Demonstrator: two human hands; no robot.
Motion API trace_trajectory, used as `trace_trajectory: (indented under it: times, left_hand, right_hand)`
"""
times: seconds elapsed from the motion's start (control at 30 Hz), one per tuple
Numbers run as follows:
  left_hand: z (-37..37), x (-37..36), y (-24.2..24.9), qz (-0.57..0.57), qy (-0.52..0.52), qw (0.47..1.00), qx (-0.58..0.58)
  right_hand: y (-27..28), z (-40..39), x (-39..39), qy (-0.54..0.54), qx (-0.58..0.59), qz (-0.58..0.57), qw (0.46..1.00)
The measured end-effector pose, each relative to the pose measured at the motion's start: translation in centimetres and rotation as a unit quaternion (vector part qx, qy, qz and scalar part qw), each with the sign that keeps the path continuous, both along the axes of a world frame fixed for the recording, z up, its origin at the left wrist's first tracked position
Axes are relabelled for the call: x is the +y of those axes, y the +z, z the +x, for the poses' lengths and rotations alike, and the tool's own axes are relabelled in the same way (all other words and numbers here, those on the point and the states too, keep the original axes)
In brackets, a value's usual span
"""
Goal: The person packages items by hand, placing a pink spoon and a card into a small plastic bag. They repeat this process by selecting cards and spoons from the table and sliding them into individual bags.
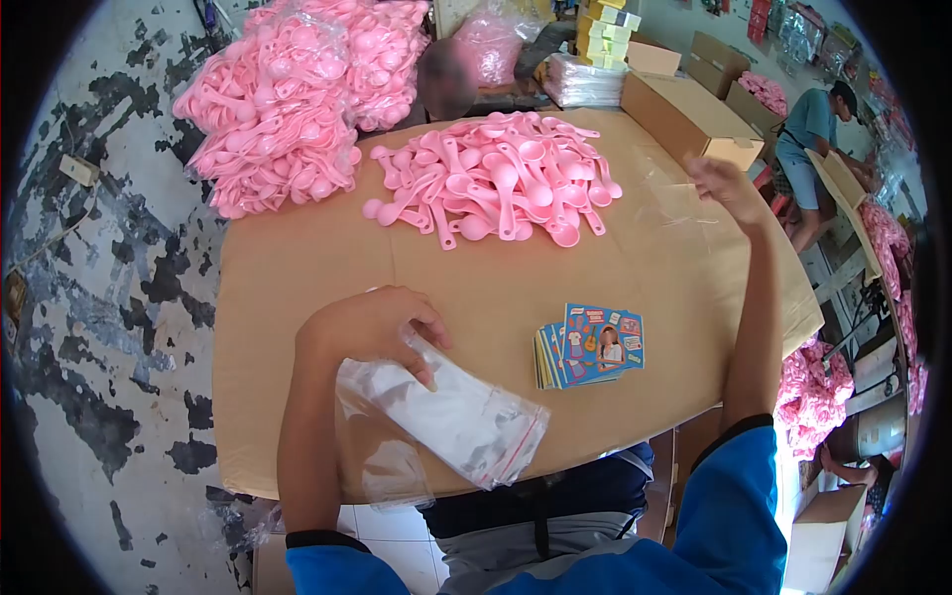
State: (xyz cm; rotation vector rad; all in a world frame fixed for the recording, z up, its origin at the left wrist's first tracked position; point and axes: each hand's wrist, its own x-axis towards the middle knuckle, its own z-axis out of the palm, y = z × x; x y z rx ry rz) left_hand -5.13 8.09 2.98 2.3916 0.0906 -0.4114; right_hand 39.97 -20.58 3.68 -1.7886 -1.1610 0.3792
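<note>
My left hand (382,322) is over the near left of the table, its thumb and fingers gripping the end of a stack of clear plastic bags (471,416) with a red line along one edge. A loose clear bag (392,476) lies beneath, hanging over the table edge. A small pale bit shows behind the hand, too little to name. My right hand (729,188) is raised at the right, fingers apart, with nothing visible in them. Beside it is thin clear film (679,205). Blue printed cards (605,345) sit stacked right of the bags. Farther back is a pile of pink measuring spoons (501,178).
Big clear bags of pink spoons (273,109) stand at the back left. Cardboard boxes (694,114) and a stack of white packs (585,79) line the back right. A co-worker (813,149) bends at the right, and another person is partly visible behind the table (297,258).
</note>
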Motion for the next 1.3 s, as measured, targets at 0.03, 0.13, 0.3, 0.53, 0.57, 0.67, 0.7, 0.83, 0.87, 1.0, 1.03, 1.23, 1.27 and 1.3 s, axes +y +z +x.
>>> trace_trajectory:
  times: [0.03,0.13,0.3,0.53,0.57,0.67,0.7,0.83,0.87,1.0,1.03,1.23,1.27,1.3]
  left_hand:
    - [0.0,-0.2,-0.1,0.002,0.0,1.0,0.0]
    - [-0.1,-0.2,0.5,0.01,0.009,1.0,0.01]
    - [-0.5,-0.4,1.2,0.007,0.035,0.999,0.005]
    - [-4.5,3.1,1.6,0.1,0.095,0.983,-0.121]
    - [-5.2,3.2,2.2,0.07,0.142,0.986,-0.054]
    - [-5.7,4.3,2.2,0.052,0.215,0.973,0.06]
    - [-5.8,4.7,2.2,0.059,0.226,0.969,0.081]
    - [-6.2,5.3,2.6,0.003,0.259,0.959,0.113]
    - [-6.6,5.7,2.4,0.0,0.257,0.959,0.116]
    - [-7.6,4.4,3.3,-0.008,0.277,0.954,0.115]
    - [-8.0,4.0,3.1,0.007,0.274,0.958,0.086]
    - [-10.1,0.3,1.4,0.034,0.31,0.948,0.065]
    - [-10.4,0.5,0.5,0.016,0.316,0.947,0.058]
    - [-10.7,0.8,-0.2,0.0,0.322,0.945,0.051]
  right_hand:
    - [-2.4,1.6,0.0,-0.091,-0.183,-0.078,0.976]
    - [-4.2,4.6,0.5,-0.195,-0.278,-0.073,0.938]
    - [-3.3,2.8,0.2,-0.259,-0.215,-0.001,0.942]
    - [-2.5,-1.3,3.4,-0.213,-0.201,0.027,0.956]
    - [-2.7,-2.0,4.1,-0.196,-0.198,0.034,0.96]
    - [-1.3,-6.6,6.2,-0.147,-0.188,0.05,0.97]
    - [-1.1,-7.4,6.6,-0.133,-0.186,0.051,0.972]
    - [-0.5,-10.0,7.1,-0.098,-0.175,0.048,0.979]
    - [-0.4,-10.3,7.1,-0.093,-0.168,0.048,0.98]
    - [-0.4,-11.0,7.1,-0.079,-0.151,0.044,0.984]
    - [-0.3,-11.0,7.0,-0.077,-0.152,0.043,0.984]
    - [-0.4,-10.4,6.6,-0.064,-0.133,0.052,0.988]
    - [-0.4,-10.4,6.6,-0.064,-0.13,0.05,0.988]
    - [-0.3,-10.4,6.6,-0.064,-0.126,0.048,0.989]
